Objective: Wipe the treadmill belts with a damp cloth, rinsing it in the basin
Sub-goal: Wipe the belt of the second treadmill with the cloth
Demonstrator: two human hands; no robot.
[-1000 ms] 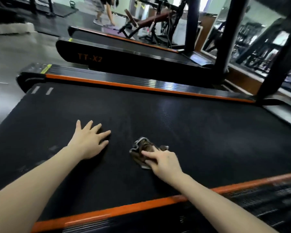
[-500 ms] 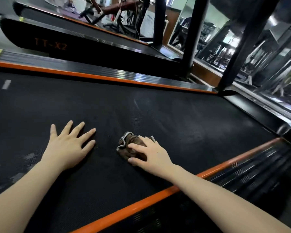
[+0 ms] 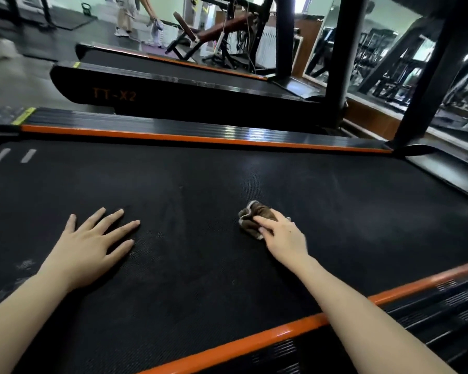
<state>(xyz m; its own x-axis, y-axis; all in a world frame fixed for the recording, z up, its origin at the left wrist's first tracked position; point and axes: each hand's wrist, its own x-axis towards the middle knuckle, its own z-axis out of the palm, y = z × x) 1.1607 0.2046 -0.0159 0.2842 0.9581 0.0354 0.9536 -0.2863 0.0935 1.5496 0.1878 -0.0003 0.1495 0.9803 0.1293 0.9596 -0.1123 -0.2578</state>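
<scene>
The cloth (image 3: 254, 218) has slid right since a second ago and is now well apart from my left hand (image 3: 92, 244), which lies flat on the belt (image 3: 200, 279), fingers spread. My right hand (image 3: 283, 236) grips the wad and presses it down. Mid-wipe, I'd say. No basin in view. The rail (image 3: 200, 140) and second treadmill (image 3: 173, 95) lie beyond; nothing blocks the stroke.
</scene>
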